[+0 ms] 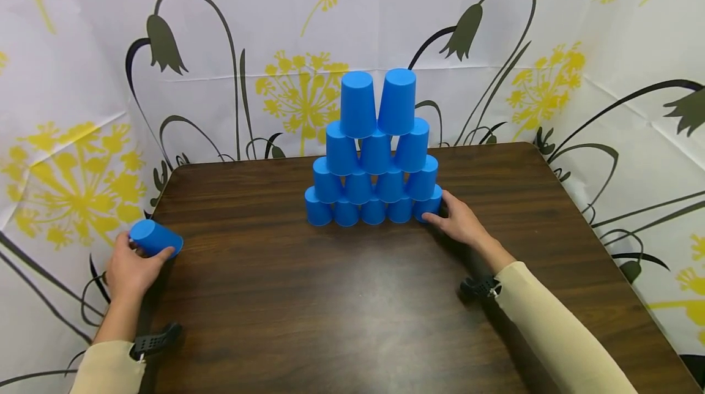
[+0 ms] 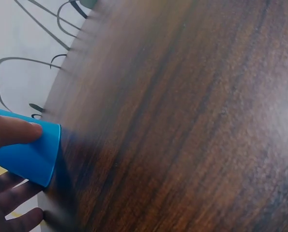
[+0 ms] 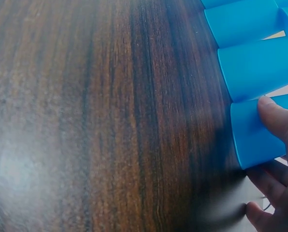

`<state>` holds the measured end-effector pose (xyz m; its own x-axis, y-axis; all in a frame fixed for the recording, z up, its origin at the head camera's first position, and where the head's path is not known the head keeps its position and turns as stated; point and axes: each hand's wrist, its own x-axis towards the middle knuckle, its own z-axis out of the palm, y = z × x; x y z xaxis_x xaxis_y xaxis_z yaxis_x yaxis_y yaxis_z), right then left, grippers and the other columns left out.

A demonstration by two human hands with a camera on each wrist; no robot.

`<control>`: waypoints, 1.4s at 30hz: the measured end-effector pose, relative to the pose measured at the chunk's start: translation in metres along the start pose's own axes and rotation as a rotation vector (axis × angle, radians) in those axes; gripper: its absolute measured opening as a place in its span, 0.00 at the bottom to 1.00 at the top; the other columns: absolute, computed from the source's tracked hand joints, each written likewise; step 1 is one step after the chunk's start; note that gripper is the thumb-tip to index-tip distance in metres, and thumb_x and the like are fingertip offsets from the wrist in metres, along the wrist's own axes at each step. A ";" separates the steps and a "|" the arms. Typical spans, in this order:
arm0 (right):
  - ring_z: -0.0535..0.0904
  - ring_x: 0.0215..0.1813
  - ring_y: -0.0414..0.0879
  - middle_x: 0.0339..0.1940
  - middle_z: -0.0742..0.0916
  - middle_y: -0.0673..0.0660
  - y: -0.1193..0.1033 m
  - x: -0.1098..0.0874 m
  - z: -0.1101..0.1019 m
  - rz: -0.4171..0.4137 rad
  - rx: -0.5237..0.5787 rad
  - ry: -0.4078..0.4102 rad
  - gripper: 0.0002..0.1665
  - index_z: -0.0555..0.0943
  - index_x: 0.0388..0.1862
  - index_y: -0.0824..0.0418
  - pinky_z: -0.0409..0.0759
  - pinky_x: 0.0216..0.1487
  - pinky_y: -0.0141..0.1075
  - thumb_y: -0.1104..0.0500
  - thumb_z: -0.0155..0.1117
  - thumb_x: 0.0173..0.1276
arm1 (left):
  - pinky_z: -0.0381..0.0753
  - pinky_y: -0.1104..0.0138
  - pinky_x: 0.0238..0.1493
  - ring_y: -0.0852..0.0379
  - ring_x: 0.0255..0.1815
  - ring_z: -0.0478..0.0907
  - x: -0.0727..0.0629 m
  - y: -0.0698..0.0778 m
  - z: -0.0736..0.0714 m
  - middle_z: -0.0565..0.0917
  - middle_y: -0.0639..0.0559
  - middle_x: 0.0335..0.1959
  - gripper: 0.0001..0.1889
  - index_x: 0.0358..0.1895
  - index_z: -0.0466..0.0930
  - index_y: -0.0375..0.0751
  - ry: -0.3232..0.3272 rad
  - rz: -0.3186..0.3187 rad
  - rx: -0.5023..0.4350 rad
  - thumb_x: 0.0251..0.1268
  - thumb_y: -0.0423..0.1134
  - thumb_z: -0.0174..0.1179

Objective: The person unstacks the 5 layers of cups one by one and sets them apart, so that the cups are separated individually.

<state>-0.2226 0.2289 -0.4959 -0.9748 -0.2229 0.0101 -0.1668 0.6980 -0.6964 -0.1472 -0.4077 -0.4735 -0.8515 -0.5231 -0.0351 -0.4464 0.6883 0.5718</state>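
Note:
Upside-down blue plastic cups form a stepped pyramid (image 1: 376, 153) in four rows, with two cups on top. At its lower right end, my right hand (image 1: 462, 221) holds the last bottom-row cup (image 1: 427, 207); in the right wrist view the thumb lies on the front of that cup (image 3: 252, 137) and the other fingers are behind it. Far to the left, my left hand (image 1: 131, 270) grips a single blue cup (image 1: 158, 238), tilted, by the table's left edge. The left wrist view shows the thumb along this cup's (image 2: 35, 157) side, its rim towards the tabletop.
The dark wood-grain table (image 1: 308, 302) stretches in front of the pyramid and between both hands. A white curtain (image 1: 215, 100) with yellow and grey flower prints hangs behind it and along both sides. Each wrist wears a black strap (image 1: 154, 340).

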 end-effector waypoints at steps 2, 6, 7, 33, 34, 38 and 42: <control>0.72 0.66 0.63 0.65 0.77 0.66 0.000 0.000 0.000 0.001 -0.001 -0.003 0.38 0.65 0.69 0.62 0.68 0.64 0.61 0.45 0.66 0.68 | 0.56 0.34 0.63 0.24 0.64 0.62 0.000 -0.001 0.000 0.63 0.21 0.66 0.44 0.72 0.50 0.28 -0.006 -0.003 0.000 0.64 0.49 0.64; 0.71 0.66 0.63 0.65 0.77 0.65 -0.001 0.000 0.000 0.003 0.000 -0.009 0.39 0.65 0.69 0.62 0.68 0.64 0.61 0.45 0.66 0.68 | 0.54 0.33 0.64 0.24 0.64 0.61 0.000 -0.003 0.001 0.62 0.21 0.67 0.45 0.74 0.48 0.29 -0.017 -0.002 -0.010 0.65 0.49 0.64; 0.71 0.66 0.63 0.65 0.76 0.65 -0.001 0.001 0.000 0.004 0.001 -0.010 0.39 0.65 0.70 0.62 0.68 0.64 0.61 0.45 0.66 0.68 | 0.53 0.33 0.64 0.24 0.65 0.61 0.000 -0.004 0.001 0.62 0.21 0.67 0.46 0.74 0.47 0.29 -0.019 -0.001 -0.017 0.65 0.49 0.64; 0.71 0.67 0.64 0.65 0.76 0.66 -0.001 -0.002 -0.003 0.005 -0.011 -0.002 0.39 0.65 0.70 0.63 0.67 0.65 0.61 0.47 0.67 0.67 | 0.77 0.71 0.51 0.52 0.54 0.76 -0.072 0.212 -0.045 0.77 0.38 0.54 0.25 0.57 0.71 0.25 0.164 0.859 -0.668 0.51 0.18 0.49; 0.71 0.67 0.64 0.66 0.76 0.66 -0.001 -0.002 -0.003 0.004 -0.013 -0.005 0.39 0.65 0.70 0.63 0.67 0.65 0.61 0.47 0.67 0.67 | 0.77 0.70 0.52 0.50 0.54 0.76 -0.076 0.222 -0.042 0.76 0.35 0.54 0.24 0.58 0.70 0.23 0.120 0.897 -0.672 0.52 0.18 0.50; 0.71 0.67 0.64 0.65 0.76 0.66 0.000 -0.001 -0.002 -0.004 -0.019 -0.003 0.39 0.65 0.70 0.63 0.67 0.65 0.62 0.47 0.67 0.67 | 0.77 0.62 0.55 0.45 0.57 0.75 -0.081 0.258 -0.022 0.76 0.37 0.57 0.25 0.62 0.68 0.28 -0.023 0.990 -0.613 0.60 0.21 0.57; 0.71 0.66 0.63 0.64 0.77 0.66 0.001 -0.001 -0.002 -0.022 -0.016 0.000 0.39 0.66 0.69 0.64 0.67 0.65 0.61 0.48 0.68 0.67 | 0.77 0.51 0.55 0.49 0.59 0.75 -0.076 0.288 0.000 0.76 0.46 0.61 0.29 0.68 0.67 0.42 -0.116 1.049 -0.559 0.64 0.30 0.63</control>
<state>-0.2224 0.2306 -0.4954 -0.9709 -0.2380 0.0249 -0.1900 0.7036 -0.6847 -0.2111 -0.1700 -0.3066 -0.7617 0.2323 0.6049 0.6391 0.4235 0.6421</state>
